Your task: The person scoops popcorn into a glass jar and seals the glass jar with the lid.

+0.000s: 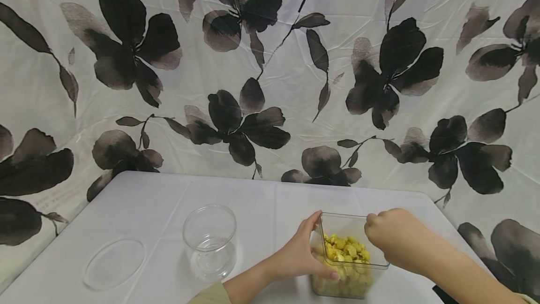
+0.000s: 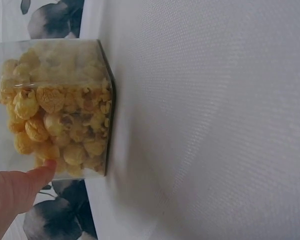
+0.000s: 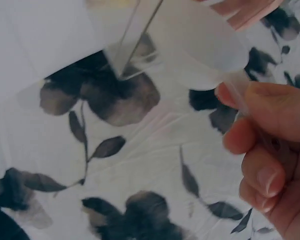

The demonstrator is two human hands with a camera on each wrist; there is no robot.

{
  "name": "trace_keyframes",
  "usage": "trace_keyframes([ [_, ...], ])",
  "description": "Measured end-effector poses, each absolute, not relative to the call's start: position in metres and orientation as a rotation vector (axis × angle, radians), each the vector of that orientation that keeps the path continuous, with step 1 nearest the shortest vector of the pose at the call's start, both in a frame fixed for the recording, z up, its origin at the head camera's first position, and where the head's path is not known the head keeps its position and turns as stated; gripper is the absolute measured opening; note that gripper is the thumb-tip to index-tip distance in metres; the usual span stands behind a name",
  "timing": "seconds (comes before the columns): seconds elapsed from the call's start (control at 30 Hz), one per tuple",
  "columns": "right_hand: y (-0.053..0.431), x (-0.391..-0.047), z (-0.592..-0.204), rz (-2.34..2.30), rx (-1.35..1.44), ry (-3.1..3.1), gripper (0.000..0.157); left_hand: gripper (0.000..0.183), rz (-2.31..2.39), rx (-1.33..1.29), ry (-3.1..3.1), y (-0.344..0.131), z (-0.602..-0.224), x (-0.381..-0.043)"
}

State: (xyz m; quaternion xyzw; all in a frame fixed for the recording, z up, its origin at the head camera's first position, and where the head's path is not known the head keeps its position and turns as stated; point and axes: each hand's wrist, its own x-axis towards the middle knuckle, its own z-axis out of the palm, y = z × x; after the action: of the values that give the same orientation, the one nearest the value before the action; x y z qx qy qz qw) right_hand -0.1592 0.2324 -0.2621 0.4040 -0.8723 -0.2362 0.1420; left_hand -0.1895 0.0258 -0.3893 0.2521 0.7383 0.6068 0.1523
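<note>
A clear square container (image 1: 381, 265) stands on the table, partly filled with yellow popcorn (image 1: 347, 250). My left hand (image 1: 295, 257) grips its left side, thumb on the near wall and fingers toward the back rim. In the left wrist view, the thumb (image 2: 22, 187) presses the wall of the container beside the popcorn (image 2: 52, 100). My right hand (image 1: 398, 240) is over the container's right rim. The right wrist view has its fingers curled round the handle of a translucent white spoon (image 3: 212, 50) with a broad bowl. In the head view, the hand hides the spoon.
Left of the container stands a round clear jar (image 1: 229, 243) without a lid on it. A flat clear round lid (image 1: 86, 273) lies farther left on the white table (image 1: 253, 205). A floral cloth (image 1: 312, 121) hangs behind the table's far edge.
</note>
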Motion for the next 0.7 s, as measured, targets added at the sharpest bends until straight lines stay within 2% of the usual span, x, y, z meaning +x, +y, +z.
trace_keyframes([
  [0.27,0.225,-0.158,-0.260,-0.784,1.208,-2.401,0.027,0.112,1.730,0.722,2.137,0.027,-0.392,-0.188],
  [0.43,0.229,-0.158,-0.263,-0.802,1.257,-2.387,0.033,0.112,1.733,0.730,2.137,0.027,-0.392,-0.186],
  [0.7,0.246,-0.186,-0.265,-0.122,1.238,-2.808,0.041,0.111,1.752,0.706,2.126,0.027,-0.391,-0.186],
])
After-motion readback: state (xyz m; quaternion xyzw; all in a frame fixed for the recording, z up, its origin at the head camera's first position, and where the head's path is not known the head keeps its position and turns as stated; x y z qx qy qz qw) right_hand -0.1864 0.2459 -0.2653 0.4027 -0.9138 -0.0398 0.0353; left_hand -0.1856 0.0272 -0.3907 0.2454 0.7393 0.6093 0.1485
